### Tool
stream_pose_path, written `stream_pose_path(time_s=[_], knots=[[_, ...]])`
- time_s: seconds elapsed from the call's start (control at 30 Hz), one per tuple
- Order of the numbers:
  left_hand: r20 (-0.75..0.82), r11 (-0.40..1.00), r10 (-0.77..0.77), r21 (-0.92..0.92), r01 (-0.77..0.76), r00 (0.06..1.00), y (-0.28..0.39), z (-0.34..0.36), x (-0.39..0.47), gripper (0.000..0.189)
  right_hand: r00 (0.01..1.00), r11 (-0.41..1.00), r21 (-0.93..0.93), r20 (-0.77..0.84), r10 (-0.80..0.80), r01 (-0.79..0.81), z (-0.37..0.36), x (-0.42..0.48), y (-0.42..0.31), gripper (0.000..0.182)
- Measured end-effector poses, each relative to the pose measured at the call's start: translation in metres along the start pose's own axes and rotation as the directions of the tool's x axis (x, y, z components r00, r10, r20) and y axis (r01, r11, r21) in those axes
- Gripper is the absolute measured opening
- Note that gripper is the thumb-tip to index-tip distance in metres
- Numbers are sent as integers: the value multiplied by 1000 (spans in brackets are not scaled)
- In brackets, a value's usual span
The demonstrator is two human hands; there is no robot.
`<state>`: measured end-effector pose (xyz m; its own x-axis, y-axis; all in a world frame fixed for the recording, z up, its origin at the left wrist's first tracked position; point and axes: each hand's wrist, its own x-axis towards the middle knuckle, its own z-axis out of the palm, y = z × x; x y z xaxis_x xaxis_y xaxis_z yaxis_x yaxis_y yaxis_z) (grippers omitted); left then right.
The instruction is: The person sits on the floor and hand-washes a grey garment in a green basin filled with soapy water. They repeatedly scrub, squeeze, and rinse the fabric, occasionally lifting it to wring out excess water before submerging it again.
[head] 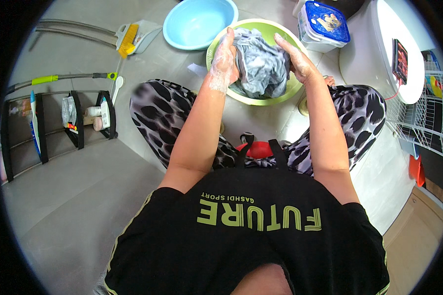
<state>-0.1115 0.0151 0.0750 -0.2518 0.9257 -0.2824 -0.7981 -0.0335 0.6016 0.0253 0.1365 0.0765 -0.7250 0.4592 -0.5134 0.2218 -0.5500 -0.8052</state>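
Note:
A bundle of wet grey-blue cloth [262, 64] sits bunched up in a light green plastic basin [240, 98] between my knees. My left hand [224, 61], coated in soap suds up to the wrist, presses on the bundle's left side with the thumb side up. On the bundle's right side is my right hand [298, 61], with some suds on its thumb and back; its fingers are partly hidden behind the cloth. The two hands hold the bundle between them.
A light blue basin [201, 24] touches the green one at upper left. Lidded plastic tubs [325, 25] stand at upper right, beside a white rounded fixture [361, 55] bearing a phone [400, 62]. A broom [127, 40] with dustpan, a hanging organizer [40, 129] and a wire rack [417, 118] flank me.

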Motion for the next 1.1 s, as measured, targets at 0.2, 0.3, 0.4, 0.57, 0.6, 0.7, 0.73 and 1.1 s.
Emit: stream_pose_path(time_s=[0.2,0.3,0.4,0.57,0.6,0.7,0.73,1.1], knots=[[-22,961,-143,237,144,989,-23,1,-3,60,987,756,-636,129,-96,157,-2,-9,7,42],[-163,956,-198,186,228,966,-21,1,-10,49,952,833,-485,-2,-307,267,-12,15,26,32],[-189,995,32,103,-13,981,-28,-9,-13,39,879,909,-175,-241,-411,378,-25,24,28,28],[-322,932,350,30,-360,880,-34,-13,-20,36,943,825,513,-324,-71,239,-22,26,28,37],[-286,938,337,25,-345,897,-30,-11,-21,38,958,781,576,-273,-91,239,-23,23,30,37],[-169,948,171,-241,-209,971,-20,1,-34,46,988,709,688,-107,-111,154,-34,30,38,36],[-109,943,101,-305,-130,989,-19,3,-39,62,985,735,657,-143,-96,167,-19,19,30,37],[-184,988,-73,-147,46,980,-84,-33,-9,43,831,245,-966,-67,-553,85,48,-8,65,35]])
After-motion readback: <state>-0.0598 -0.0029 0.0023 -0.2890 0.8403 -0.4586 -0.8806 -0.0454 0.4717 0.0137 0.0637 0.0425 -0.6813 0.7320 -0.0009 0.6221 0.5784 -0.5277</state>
